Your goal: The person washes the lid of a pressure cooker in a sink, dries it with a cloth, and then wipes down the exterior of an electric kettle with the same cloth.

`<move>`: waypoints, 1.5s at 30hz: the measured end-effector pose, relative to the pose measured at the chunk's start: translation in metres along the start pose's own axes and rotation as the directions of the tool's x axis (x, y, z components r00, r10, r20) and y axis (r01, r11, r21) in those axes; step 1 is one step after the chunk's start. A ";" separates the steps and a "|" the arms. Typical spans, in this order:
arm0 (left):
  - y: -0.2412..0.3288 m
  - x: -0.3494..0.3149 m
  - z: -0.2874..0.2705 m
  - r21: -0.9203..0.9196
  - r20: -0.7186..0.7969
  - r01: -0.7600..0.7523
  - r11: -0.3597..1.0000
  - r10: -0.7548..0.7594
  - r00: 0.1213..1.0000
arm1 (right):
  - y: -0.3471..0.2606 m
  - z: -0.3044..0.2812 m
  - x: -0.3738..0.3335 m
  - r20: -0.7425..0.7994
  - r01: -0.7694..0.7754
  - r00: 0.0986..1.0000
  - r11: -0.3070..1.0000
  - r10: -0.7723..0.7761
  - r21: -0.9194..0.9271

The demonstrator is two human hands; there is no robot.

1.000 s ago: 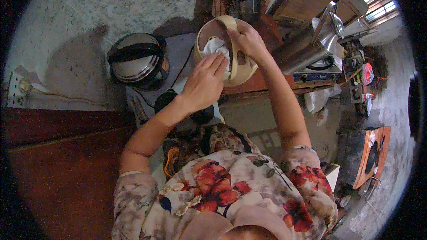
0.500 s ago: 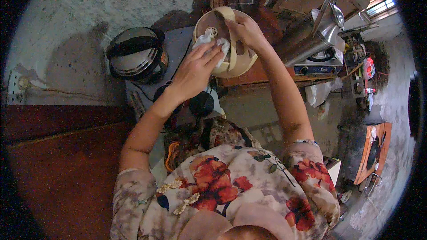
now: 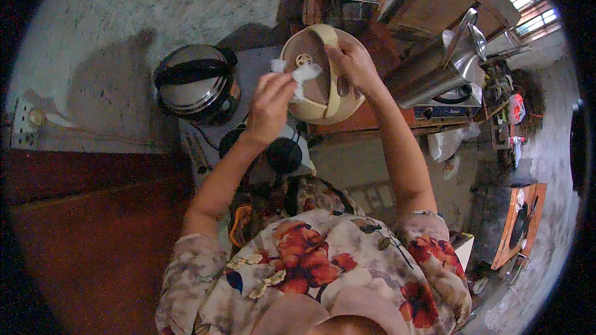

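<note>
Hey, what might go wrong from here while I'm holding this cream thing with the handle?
The cream piece might slip, since only your right hand seems to grip its handle.

The white cloth, loose in your left hand's fingers, may snag on the round fitting close by.

A sideways swing of your right arm might bump the tall steel vessel to its right.
</note>
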State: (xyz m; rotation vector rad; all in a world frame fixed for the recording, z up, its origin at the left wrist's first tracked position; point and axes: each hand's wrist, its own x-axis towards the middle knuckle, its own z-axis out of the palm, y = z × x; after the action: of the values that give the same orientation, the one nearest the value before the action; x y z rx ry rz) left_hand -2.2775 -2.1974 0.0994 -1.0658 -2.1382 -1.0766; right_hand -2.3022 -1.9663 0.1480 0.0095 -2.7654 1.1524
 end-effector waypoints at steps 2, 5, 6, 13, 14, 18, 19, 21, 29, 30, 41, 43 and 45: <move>-0.012 0.007 -0.001 0.002 -0.069 0.111 0.994 -0.111 0.991 | 0.002 -0.005 -0.001 0.095 -0.048 0.994 0.999 0.050 -0.015; -0.050 0.035 0.012 -0.040 -0.011 0.161 0.986 -0.161 0.987 | -0.011 -0.008 -0.006 0.073 -0.093 0.993 0.994 0.097 -0.050; -0.065 0.049 0.017 -0.045 0.024 0.173 0.984 -0.172 0.985 | -0.010 -0.007 -0.007 0.048 -0.070 0.996 0.996 0.073 -0.048; -0.100 0.127 0.053 0.029 0.222 0.141 0.990 -0.144 0.964 | -0.007 0.001 -0.007 -0.050 0.011 0.999 0.998 -0.014 -0.060; -0.101 0.127 0.052 0.088 0.190 0.122 0.989 -0.137 0.972 | -0.016 -0.005 -0.006 -0.034 -0.032 0.999 0.997 0.030 -0.064; -0.077 0.103 0.041 -0.105 0.287 0.182 0.978 -0.145 0.947 | -0.006 -0.002 -0.005 -0.062 -0.050 0.997 0.995 0.045 -0.081; -0.074 0.103 0.040 -0.106 0.313 0.113 0.988 -0.075 0.947 | 0.000 -0.002 -0.003 -0.058 -0.057 0.997 0.994 0.052 -0.096; -0.079 0.108 0.041 -0.168 0.299 0.006 0.986 0.045 0.953 | 0.006 0.000 0.001 -0.025 -0.065 0.998 0.990 0.062 -0.126; -0.105 0.093 0.062 -0.296 0.143 0.442 0.847 -0.418 0.897 | -0.015 -0.001 -0.005 -0.095 0.101 0.990 0.992 -0.108 -0.073; -0.098 0.083 0.061 -0.330 0.065 0.447 0.831 -0.453 0.889 | -0.012 -0.002 -0.004 -0.097 0.110 0.989 0.992 -0.115 -0.056; 0.016 -0.030 0.052 -0.574 -0.309 0.463 0.675 -0.702 0.641 | -0.001 0.007 -0.007 -0.118 -0.002 0.993 0.983 -0.020 -0.181; -0.020 -0.020 0.058 -0.511 -0.289 0.534 0.674 -0.719 0.632 | -0.004 0.004 -0.010 -0.139 0.028 0.989 0.995 -0.042 -0.100; -0.081 -0.007 0.074 -0.521 -0.186 0.572 0.633 -0.739 0.648 | -0.001 0.003 -0.008 -0.098 -0.014 0.995 0.993 0.002 -0.121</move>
State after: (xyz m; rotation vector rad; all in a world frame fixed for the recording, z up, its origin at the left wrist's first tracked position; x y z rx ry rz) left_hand -2.3469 -2.1694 0.0190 -0.0898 -2.0304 -1.9843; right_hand -2.2949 -1.9697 0.1455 -0.0702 -2.7455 0.9571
